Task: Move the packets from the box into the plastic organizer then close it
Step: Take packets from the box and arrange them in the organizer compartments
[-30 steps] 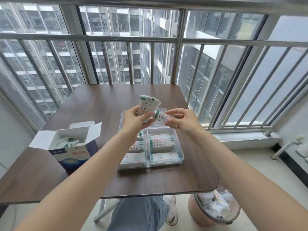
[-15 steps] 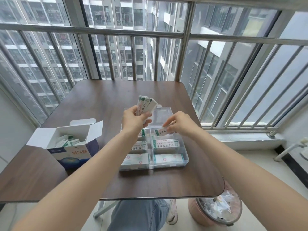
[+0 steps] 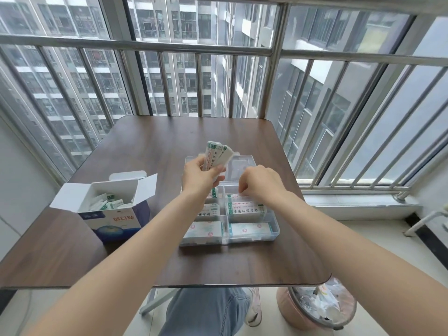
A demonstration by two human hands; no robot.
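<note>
the right hand (image 3: 260,184) was down in the organizer's (image 3: 275,229) back right compartment, fingers curled — whether they pinched a packet could not be told. the left hand (image 3: 200,177) gripped a fan of packets (image 3: 217,155) just above and left of it, long axes pointing up and away, so the right was nearer for the next pull. the packets were white with green ends; more lay in the open box (image 3: 114,214), well to the left.
</note>
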